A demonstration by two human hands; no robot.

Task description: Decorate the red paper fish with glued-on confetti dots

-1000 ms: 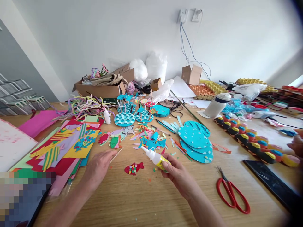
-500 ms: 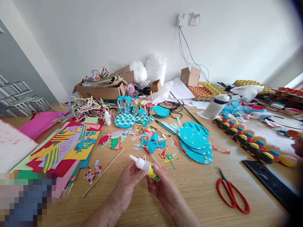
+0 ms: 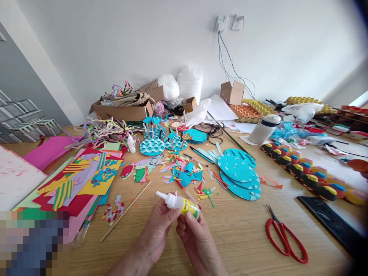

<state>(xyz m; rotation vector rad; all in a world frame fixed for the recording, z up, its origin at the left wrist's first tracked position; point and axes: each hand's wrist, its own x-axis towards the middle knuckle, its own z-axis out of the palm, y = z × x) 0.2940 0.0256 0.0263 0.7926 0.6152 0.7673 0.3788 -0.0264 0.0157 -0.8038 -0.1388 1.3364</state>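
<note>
Both my hands hold a small white glue bottle (image 3: 179,203) with a yellow and green label, above the front of the table. My left hand (image 3: 162,220) grips it near the white cap, whose nozzle points up and to the left. Fingers and thumb of my right hand (image 3: 193,228) close round the labelled end. Just beyond the bottle lie blue paper fish cutouts (image 3: 188,175) among coloured scraps. A thin wooden stick (image 3: 125,211) rests to the left, beside a small heap of paper bits (image 3: 112,211).
Red-handled scissors (image 3: 284,237) and a black flat object (image 3: 327,222) lie at the right. Blue paper discs (image 3: 238,172) are stacked right of centre. Coloured paper sheets (image 3: 83,184) cover the left. A second white bottle (image 3: 131,143) stands farther back, before a cardboard box (image 3: 122,112).
The glue bottle has turned so more of its label shows, and my right hand's fingers have shifted lower on it. The view has moved slightly.
</note>
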